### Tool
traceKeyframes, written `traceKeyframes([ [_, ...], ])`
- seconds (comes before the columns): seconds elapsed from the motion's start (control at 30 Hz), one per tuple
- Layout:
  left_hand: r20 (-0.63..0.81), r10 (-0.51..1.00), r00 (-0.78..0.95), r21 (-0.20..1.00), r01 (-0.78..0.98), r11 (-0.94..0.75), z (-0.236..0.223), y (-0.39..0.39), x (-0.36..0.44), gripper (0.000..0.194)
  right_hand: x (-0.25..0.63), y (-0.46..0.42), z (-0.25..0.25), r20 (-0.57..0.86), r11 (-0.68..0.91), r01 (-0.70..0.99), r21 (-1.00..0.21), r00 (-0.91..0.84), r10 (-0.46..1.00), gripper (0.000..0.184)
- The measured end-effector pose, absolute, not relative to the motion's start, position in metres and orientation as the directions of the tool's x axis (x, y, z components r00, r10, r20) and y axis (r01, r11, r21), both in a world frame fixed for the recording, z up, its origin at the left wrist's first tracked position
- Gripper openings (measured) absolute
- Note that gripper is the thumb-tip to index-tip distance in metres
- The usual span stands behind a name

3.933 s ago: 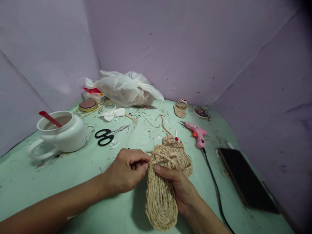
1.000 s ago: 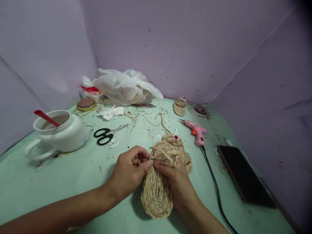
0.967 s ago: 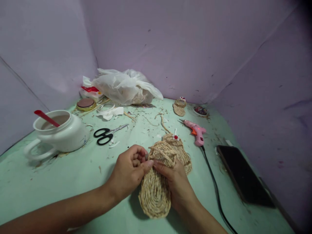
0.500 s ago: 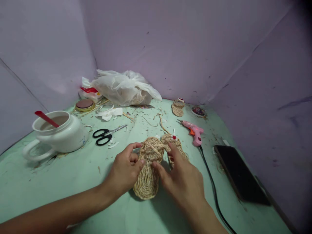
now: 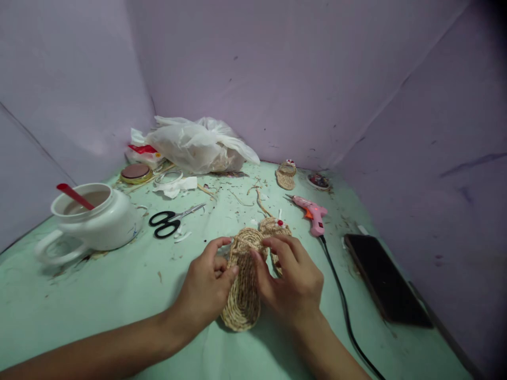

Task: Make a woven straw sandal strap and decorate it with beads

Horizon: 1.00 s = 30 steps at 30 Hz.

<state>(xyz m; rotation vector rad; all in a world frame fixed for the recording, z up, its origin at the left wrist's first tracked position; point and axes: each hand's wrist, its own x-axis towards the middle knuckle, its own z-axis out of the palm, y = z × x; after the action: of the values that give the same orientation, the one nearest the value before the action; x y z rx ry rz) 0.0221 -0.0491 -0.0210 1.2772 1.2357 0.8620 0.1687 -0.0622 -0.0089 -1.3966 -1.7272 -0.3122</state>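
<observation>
A small woven straw sandal (image 5: pixel 242 285) lies flat on the green table (image 5: pixel 99 285), toe end pointing away from me. My left hand (image 5: pixel 206 287) holds its left edge between thumb and curled fingers. My right hand (image 5: pixel 291 279) grips its right edge near the strap, fingers bent over it. A second straw sandal (image 5: pixel 274 228) with a red bead lies just behind, partly hidden by my right hand.
Black scissors (image 5: pixel 168 221) and a white pot (image 5: pixel 95 219) with a red spoon sit to the left. A pink glue gun (image 5: pixel 312 214) with its black cord and a dark phone (image 5: pixel 382 277) lie to the right. A plastic bag (image 5: pixel 198 145) and a third sandal (image 5: pixel 285 175) are at the back.
The sandal has come down from being held up on edge to lying flat on the table. My right hand moved from under it to its right side.
</observation>
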Motion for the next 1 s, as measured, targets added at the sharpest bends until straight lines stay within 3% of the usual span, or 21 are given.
traceKeyframes([
  [0.37,-0.186,0.966,0.182,0.977,0.137,0.162,-0.0279,-0.0507,0.0224,0.039,0.1673,-0.0602,-0.0074,0.727,0.270,0.941,-0.206,-0.037,0.685,0.011],
  [0.7,-0.150,0.972,0.182,0.983,0.135,0.126,-0.0303,-0.0520,0.0221,0.038,0.1668,-0.0572,-0.0103,0.746,0.337,0.928,-0.161,-0.109,0.657,0.005],
  [0.8,-0.159,0.969,0.189,0.985,0.099,0.142,-0.0296,-0.0513,0.0225,0.039,0.1666,-0.0567,-0.0106,0.718,0.387,0.877,-0.283,-0.074,0.692,0.007],
  [1.0,-0.200,0.961,0.193,0.980,0.028,0.198,-0.0261,-0.0514,0.0238,0.042,0.1649,-0.0558,-0.0123,0.509,0.334,0.571,-0.750,0.174,0.843,0.010],
])
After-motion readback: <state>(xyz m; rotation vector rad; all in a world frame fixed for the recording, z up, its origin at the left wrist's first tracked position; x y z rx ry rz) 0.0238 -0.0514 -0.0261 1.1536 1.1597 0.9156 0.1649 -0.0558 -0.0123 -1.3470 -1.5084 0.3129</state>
